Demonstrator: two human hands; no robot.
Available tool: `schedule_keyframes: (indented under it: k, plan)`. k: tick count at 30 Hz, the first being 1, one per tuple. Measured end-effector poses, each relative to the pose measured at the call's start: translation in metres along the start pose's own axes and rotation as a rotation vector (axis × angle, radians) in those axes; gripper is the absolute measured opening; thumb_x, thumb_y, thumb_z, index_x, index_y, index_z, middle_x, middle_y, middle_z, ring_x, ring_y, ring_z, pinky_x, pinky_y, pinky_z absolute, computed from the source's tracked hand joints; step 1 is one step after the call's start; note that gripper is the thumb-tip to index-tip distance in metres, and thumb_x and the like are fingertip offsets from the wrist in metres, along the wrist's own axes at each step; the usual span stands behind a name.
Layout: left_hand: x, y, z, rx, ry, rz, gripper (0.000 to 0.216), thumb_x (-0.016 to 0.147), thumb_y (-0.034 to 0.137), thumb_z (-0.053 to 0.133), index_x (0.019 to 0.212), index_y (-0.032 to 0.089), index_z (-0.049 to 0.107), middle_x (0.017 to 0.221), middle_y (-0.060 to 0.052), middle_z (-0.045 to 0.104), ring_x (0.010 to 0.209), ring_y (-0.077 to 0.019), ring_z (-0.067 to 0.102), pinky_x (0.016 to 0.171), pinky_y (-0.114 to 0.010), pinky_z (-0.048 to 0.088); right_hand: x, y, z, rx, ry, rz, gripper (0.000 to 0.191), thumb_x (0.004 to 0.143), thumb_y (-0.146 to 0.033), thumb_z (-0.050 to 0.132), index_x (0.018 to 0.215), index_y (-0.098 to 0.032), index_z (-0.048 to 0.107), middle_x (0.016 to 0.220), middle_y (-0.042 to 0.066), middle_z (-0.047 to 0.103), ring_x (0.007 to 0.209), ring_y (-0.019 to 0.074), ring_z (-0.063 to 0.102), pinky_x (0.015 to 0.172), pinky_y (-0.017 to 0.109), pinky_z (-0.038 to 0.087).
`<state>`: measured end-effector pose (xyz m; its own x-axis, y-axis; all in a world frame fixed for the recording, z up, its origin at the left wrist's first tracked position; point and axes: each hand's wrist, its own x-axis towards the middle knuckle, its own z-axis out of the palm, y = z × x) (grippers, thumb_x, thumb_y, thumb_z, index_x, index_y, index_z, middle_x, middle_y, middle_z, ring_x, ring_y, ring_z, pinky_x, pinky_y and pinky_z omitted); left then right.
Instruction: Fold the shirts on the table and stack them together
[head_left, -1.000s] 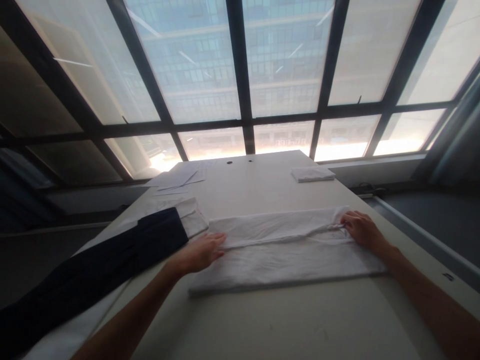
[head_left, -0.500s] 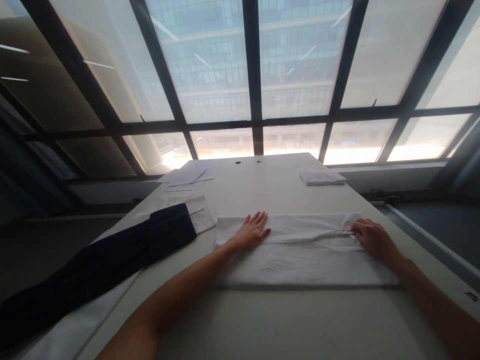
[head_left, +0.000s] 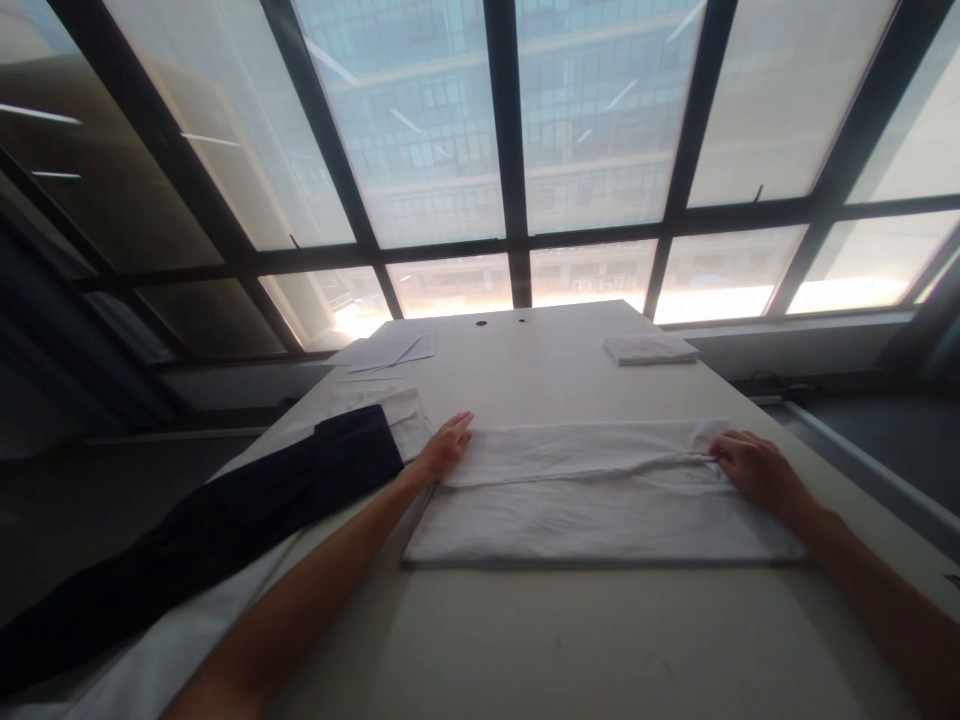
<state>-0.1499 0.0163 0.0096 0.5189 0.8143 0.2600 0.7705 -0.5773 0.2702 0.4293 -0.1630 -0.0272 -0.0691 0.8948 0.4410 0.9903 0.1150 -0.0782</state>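
Observation:
A white cloth [head_left: 570, 520], folded into a long band, lies flat across the table [head_left: 480, 640] in front of me. A slightly wavy fold edge runs along its middle. At the cloth's left end rests my left hand [head_left: 448, 446], fingers stretched forward and palm down, so it is open. My right hand [head_left: 754, 468] is at the right end, its fingers closed on the fold edge there. The thumb and part of the gripped cloth are hidden from view.
Dark navy fabric [head_left: 352, 450] lies over white cloth [head_left: 409, 410] on the left. Papers [head_left: 390, 350] lie at the back left, a small folded white cloth [head_left: 651, 348] at the back right. Beyond the table stand tall windows [head_left: 442, 130] with dark frames.
My left hand has slid left, from the upper middle of the white cloth to its left end. My right hand keeps its hold on the right end. The view has tilted slightly.

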Motion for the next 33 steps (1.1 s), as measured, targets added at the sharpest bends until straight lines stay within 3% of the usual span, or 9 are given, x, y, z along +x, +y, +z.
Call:
schedule_keyframes:
  k: [4,9,15,21,25,28,30,33]
  plan:
    - [0.000,-0.014,-0.028,-0.019,0.157,-0.113,0.038,0.090,0.019,0.044,0.122,0.016,0.066,0.123,-0.011,0.068,0.116,-0.0235,0.064,0.106,-0.039,0.047,0.000,0.003,0.002,-0.006,-0.010,-0.004,0.019,0.081,-0.019,0.048,0.083,-0.023,0.067,0.092,0.007,0.071,0.091,0.0275,0.064,0.084,0.040,0.046]
    - [-0.002,-0.020,-0.032,0.018,0.061,-0.216,0.035,0.080,0.023,0.066,0.114,0.016,0.069,0.097,-0.008,0.073,0.096,-0.0249,0.070,0.093,-0.038,0.053,-0.001,0.007,0.006,-0.013,0.000,-0.002,0.020,0.081,-0.020,0.048,0.085,-0.023,0.067,0.094,0.007,0.071,0.092,0.0278,0.065,0.084,0.040,0.046]
    - [-0.007,-0.013,-0.017,0.025,0.075,-0.199,0.048,0.076,0.018,0.066,0.123,0.016,0.064,0.112,-0.011,0.068,0.108,-0.0270,0.064,0.099,-0.040,0.050,-0.001,-0.002,0.001,-0.092,0.009,0.033,0.020,0.083,-0.019,0.050,0.089,-0.023,0.069,0.096,0.007,0.072,0.095,0.0274,0.065,0.086,0.039,0.045]
    - [-0.009,0.000,-0.014,0.093,0.072,-0.100,0.035,0.081,0.018,0.056,0.114,0.015,0.068,0.111,-0.014,0.066,0.104,-0.0287,0.065,0.100,-0.044,0.049,0.001,-0.012,-0.015,-0.178,-0.008,0.133,0.020,0.083,-0.015,0.053,0.082,-0.022,0.072,0.092,0.009,0.074,0.091,0.0264,0.065,0.088,0.039,0.044]
    - [0.001,0.033,-0.010,0.086,0.085,0.026,0.034,0.090,0.026,0.050,0.116,0.014,0.068,0.118,-0.016,0.066,0.113,-0.0315,0.062,0.105,-0.049,0.046,-0.001,-0.010,-0.025,-0.210,0.040,0.271,0.027,0.081,-0.008,0.049,0.083,-0.019,0.074,0.093,0.012,0.075,0.088,0.0264,0.067,0.088,0.041,0.045]
    - [0.012,0.080,-0.006,-0.010,0.020,0.163,0.042,0.097,0.035,0.045,0.126,0.013,0.064,0.132,-0.016,0.063,0.125,-0.0298,0.057,0.111,-0.045,0.042,0.002,-0.018,-0.028,-0.211,0.163,0.324,0.032,0.084,-0.007,0.046,0.099,-0.016,0.074,0.102,0.014,0.074,0.095,0.0280,0.067,0.087,0.041,0.048]
    - [0.022,0.118,0.000,-0.067,-0.065,0.248,0.046,0.099,0.038,0.043,0.134,0.013,0.060,0.140,-0.014,0.059,0.132,-0.0279,0.052,0.115,-0.044,0.038,0.013,-0.037,-0.024,-0.143,0.206,0.296,0.038,0.088,-0.008,0.042,0.111,-0.014,0.071,0.112,0.015,0.072,0.102,0.0281,0.065,0.091,0.040,0.048]
    - [0.041,0.178,0.019,-0.092,-0.182,0.354,0.045,0.102,0.035,0.042,0.140,0.016,0.056,0.147,-0.013,0.054,0.137,-0.0253,0.048,0.116,-0.041,0.036,0.042,-0.083,-0.009,0.026,0.147,0.240,0.042,0.094,-0.014,0.037,0.126,-0.013,0.065,0.126,0.015,0.067,0.117,0.0264,0.060,0.102,0.039,0.045]
